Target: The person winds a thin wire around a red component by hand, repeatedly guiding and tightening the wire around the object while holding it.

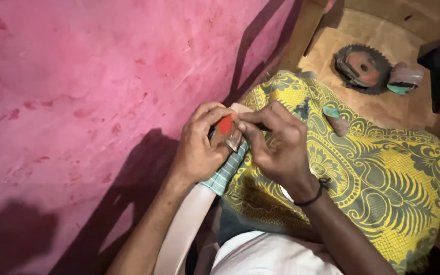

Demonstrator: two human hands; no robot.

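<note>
My left hand (pixel 199 147) and my right hand (pixel 276 142) meet over a small object with a red patch (pixel 226 125), pinched between the fingertips of both. A strip of teal checked cloth (pixel 227 170) hangs below the hands. The hands hover above the edge of a yellow patterned cloth (pixel 373 168) that covers my lap. A dark band circles my right wrist. What the small object is stays unclear, since fingers hide most of it.
A pink wall (pixel 92 102) fills the left side. A rusty toothed saw disc (pixel 362 69) lies on the wooden surface at the upper right, beside a small pink and green piece (pixel 404 80). Another small green and brown piece (pixel 335 118) rests on the yellow cloth.
</note>
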